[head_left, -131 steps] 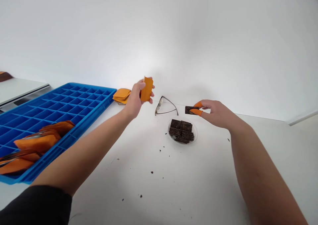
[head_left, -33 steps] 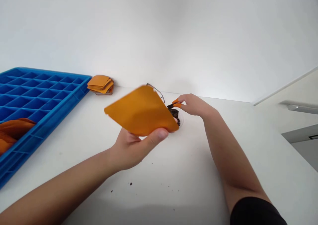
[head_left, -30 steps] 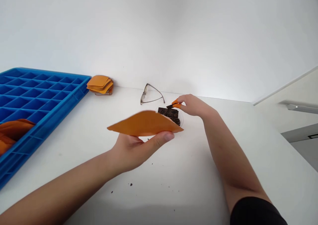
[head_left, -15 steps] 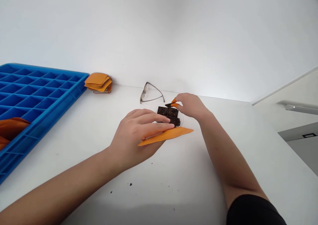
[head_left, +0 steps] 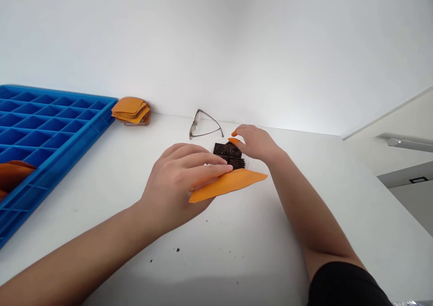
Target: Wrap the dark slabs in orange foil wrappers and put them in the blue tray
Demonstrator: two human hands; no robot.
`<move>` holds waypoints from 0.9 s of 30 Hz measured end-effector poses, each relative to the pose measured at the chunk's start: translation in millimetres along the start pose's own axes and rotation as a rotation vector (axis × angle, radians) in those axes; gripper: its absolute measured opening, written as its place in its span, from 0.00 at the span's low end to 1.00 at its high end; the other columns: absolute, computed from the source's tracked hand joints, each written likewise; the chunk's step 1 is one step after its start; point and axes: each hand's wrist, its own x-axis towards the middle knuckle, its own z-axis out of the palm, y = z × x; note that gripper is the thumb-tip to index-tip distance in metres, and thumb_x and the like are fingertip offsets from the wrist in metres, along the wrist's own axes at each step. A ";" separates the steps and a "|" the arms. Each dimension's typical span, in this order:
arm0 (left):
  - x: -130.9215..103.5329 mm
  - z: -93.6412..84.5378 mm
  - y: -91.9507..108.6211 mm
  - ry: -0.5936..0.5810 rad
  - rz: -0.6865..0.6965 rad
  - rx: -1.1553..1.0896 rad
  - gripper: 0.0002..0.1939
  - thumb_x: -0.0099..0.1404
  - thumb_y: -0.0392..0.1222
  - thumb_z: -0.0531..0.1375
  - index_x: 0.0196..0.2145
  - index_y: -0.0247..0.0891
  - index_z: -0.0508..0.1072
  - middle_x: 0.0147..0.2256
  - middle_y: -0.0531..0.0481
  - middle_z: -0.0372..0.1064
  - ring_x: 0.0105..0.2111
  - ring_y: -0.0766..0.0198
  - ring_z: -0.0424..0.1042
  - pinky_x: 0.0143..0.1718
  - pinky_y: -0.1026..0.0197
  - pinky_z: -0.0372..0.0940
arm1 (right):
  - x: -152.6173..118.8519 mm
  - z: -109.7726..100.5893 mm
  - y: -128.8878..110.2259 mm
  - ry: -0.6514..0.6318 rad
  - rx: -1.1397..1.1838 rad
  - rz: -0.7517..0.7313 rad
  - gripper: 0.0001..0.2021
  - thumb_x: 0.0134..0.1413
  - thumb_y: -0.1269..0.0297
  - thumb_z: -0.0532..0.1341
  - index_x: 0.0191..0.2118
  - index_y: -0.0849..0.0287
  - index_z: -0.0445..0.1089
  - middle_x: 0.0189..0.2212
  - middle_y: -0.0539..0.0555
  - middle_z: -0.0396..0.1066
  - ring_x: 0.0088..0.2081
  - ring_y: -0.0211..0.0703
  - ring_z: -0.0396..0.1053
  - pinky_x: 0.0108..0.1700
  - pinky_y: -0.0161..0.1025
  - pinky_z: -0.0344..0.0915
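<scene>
Near the far edge of the surface (head_left: 169,270), pinching an orange packet (head_left: 228,184) in the left hand (head_left: 176,173), right beside dark slabs (head_left: 227,151) in a round clear dish (head_left: 248,162). With the right hand (head_left: 252,141), holding thumb and finger narrowly parted at the slabs. Already showing orange pouches (head_left: 15,175) in the blue tray (head_left: 43,184) at left. Looks partway only, with slabs and an orange stack (head_left: 130,107) by the tray's far right corner.

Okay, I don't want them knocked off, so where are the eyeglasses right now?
In the head view, the eyeglasses lie on the white table near the wall, between the orange packet stack and the right hand.
</scene>
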 end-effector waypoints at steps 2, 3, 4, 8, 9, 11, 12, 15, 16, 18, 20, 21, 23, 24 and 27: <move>2.3 -0.7 1.5 0.000 0.003 0.006 0.14 0.60 0.35 0.67 0.45 0.47 0.80 0.42 0.54 0.83 0.41 0.58 0.79 0.46 0.53 0.69 | -6.8 -11.8 -1.1 0.081 0.064 -0.024 0.12 0.67 0.62 0.57 0.50 0.57 0.75 0.57 0.58 0.74 0.57 0.55 0.70 0.56 0.51 0.69; 3.6 -1.3 2.3 -0.005 -0.002 0.001 0.13 0.61 0.36 0.68 0.44 0.46 0.81 0.42 0.54 0.83 0.40 0.58 0.80 0.46 0.53 0.69 | -11.2 -18.6 -2.8 0.131 0.113 -0.050 0.13 0.68 0.59 0.57 0.49 0.56 0.75 0.56 0.57 0.74 0.57 0.52 0.71 0.55 0.49 0.69; 5.1 -2.2 3.3 -0.002 -0.017 -0.010 0.11 0.61 0.36 0.67 0.43 0.46 0.81 0.41 0.54 0.83 0.39 0.58 0.80 0.45 0.53 0.70 | -16.2 -25.4 -5.3 0.188 0.179 -0.088 0.14 0.69 0.56 0.56 0.49 0.54 0.75 0.55 0.55 0.75 0.56 0.49 0.71 0.54 0.46 0.70; 9.2 -9.6 8.2 0.085 -0.164 -0.042 0.09 0.63 0.38 0.66 0.41 0.46 0.82 0.44 0.53 0.83 0.40 0.56 0.80 0.42 0.53 0.73 | -35.3 -44.0 -20.9 0.504 0.736 -0.444 0.14 0.67 0.49 0.60 0.42 0.50 0.79 0.41 0.52 0.78 0.44 0.44 0.75 0.49 0.46 0.73; 9.6 -12.4 9.4 0.114 -0.195 -0.031 0.09 0.63 0.38 0.67 0.41 0.46 0.82 0.45 0.52 0.82 0.41 0.55 0.80 0.42 0.52 0.73 | -38.6 -45.5 -25.4 0.522 0.839 -0.537 0.13 0.65 0.49 0.62 0.42 0.49 0.80 0.40 0.52 0.78 0.43 0.45 0.75 0.49 0.48 0.73; 9.8 -17.9 11.8 0.132 -0.218 0.004 0.08 0.63 0.38 0.67 0.41 0.47 0.83 0.45 0.53 0.82 0.41 0.54 0.80 0.43 0.51 0.73 | -43.0 -45.4 -34.0 0.490 0.914 -0.667 0.10 0.62 0.52 0.66 0.44 0.47 0.80 0.42 0.52 0.78 0.46 0.46 0.75 0.52 0.51 0.74; 9.8 -20.2 12.8 0.124 -0.219 0.022 0.07 0.63 0.39 0.67 0.40 0.47 0.83 0.44 0.53 0.83 0.41 0.54 0.80 0.43 0.52 0.74 | -44.3 -44.6 -37.7 0.481 0.913 -0.705 0.09 0.60 0.55 0.68 0.45 0.46 0.80 0.43 0.52 0.78 0.46 0.46 0.75 0.53 0.52 0.74; 10.6 -23.9 15.8 0.079 -0.227 0.067 0.03 0.65 0.42 0.66 0.36 0.48 0.82 0.40 0.56 0.83 0.38 0.55 0.80 0.38 0.53 0.73 | -47.0 -42.5 -45.8 0.528 0.831 -0.771 0.08 0.58 0.67 0.69 0.42 0.45 0.80 0.42 0.50 0.79 0.44 0.44 0.76 0.54 0.52 0.75; 11.2 -24.3 16.8 0.073 -0.229 0.069 0.03 0.65 0.43 0.66 0.36 0.48 0.82 0.40 0.56 0.83 0.38 0.54 0.80 0.38 0.54 0.73 | -47.9 -42.4 -47.5 0.547 0.792 -0.775 0.09 0.58 0.69 0.68 0.41 0.45 0.80 0.41 0.50 0.79 0.44 0.44 0.76 0.54 0.52 0.75; 12.7 -24.6 19.1 0.079 -0.222 0.019 0.06 0.66 0.45 0.66 0.40 0.47 0.82 0.42 0.54 0.83 0.39 0.54 0.80 0.39 0.54 0.73 | -50.0 -43.3 -49.9 0.569 0.736 -0.774 0.11 0.59 0.72 0.67 0.41 0.46 0.80 0.41 0.51 0.79 0.45 0.45 0.76 0.53 0.51 0.75; 13.9 -25.3 20.9 0.085 -0.192 -0.084 0.10 0.68 0.44 0.65 0.46 0.46 0.81 0.42 0.52 0.83 0.36 0.58 0.80 0.39 0.56 0.72 | -52.5 -44.8 -51.8 0.562 0.726 -0.782 0.12 0.59 0.73 0.66 0.42 0.47 0.80 0.41 0.51 0.79 0.46 0.44 0.76 0.54 0.51 0.75; 14.1 -25.9 21.3 0.089 -0.165 -0.122 0.11 0.69 0.42 0.64 0.48 0.46 0.80 0.40 0.53 0.83 0.33 0.61 0.79 0.37 0.58 0.71 | -53.9 -45.7 -52.7 0.547 0.732 -0.797 0.11 0.59 0.73 0.66 0.42 0.47 0.80 0.41 0.51 0.78 0.45 0.44 0.76 0.53 0.50 0.76; 13.7 -27.3 20.9 0.109 -0.077 -0.117 0.11 0.70 0.38 0.62 0.47 0.46 0.79 0.35 0.55 0.83 0.25 0.66 0.75 0.31 0.61 0.68 | -57.5 -47.9 -54.5 0.507 0.742 -0.809 0.10 0.59 0.72 0.67 0.42 0.48 0.80 0.41 0.52 0.78 0.44 0.43 0.76 0.53 0.51 0.76; 13.2 -28.0 20.2 0.120 -0.031 -0.077 0.11 0.69 0.36 0.61 0.46 0.46 0.79 0.33 0.55 0.82 0.23 0.67 0.72 0.28 0.61 0.66 | -59.8 -49.2 -55.3 0.494 0.740 -0.798 0.09 0.59 0.70 0.67 0.41 0.48 0.80 0.42 0.51 0.78 0.44 0.44 0.76 0.53 0.51 0.76; 12.3 -29.6 17.4 0.155 0.044 0.073 0.10 0.67 0.34 0.62 0.44 0.45 0.80 0.34 0.54 0.83 0.24 0.65 0.73 0.27 0.60 0.65 | -69.3 -53.8 -57.3 0.567 0.683 -0.720 0.10 0.58 0.65 0.69 0.44 0.44 0.79 0.43 0.50 0.78 0.43 0.47 0.77 0.49 0.51 0.77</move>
